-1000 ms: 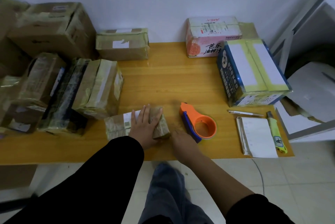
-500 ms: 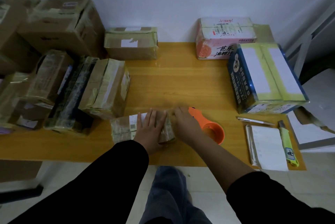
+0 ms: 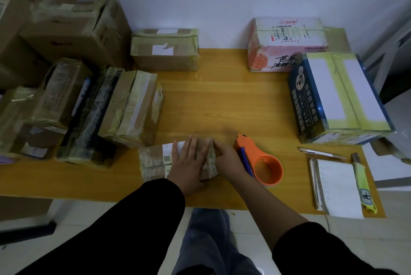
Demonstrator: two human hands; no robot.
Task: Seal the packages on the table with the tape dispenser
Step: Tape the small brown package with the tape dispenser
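Small package, lower centre of frame: left hand lies flat on top, fingers straight. Right hand touches its right end; pressing or pinching, cannot tell. Tape dispenser lies unheld just right. Risk: uneven pressure may wrinkle tape or skid the package.

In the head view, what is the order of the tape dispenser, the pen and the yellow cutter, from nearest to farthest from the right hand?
From the right hand:
1. Tape dispenser, right beside the hand, on its right.
2. Pen, farther to the right.
3. Yellow cutter, farthest right.
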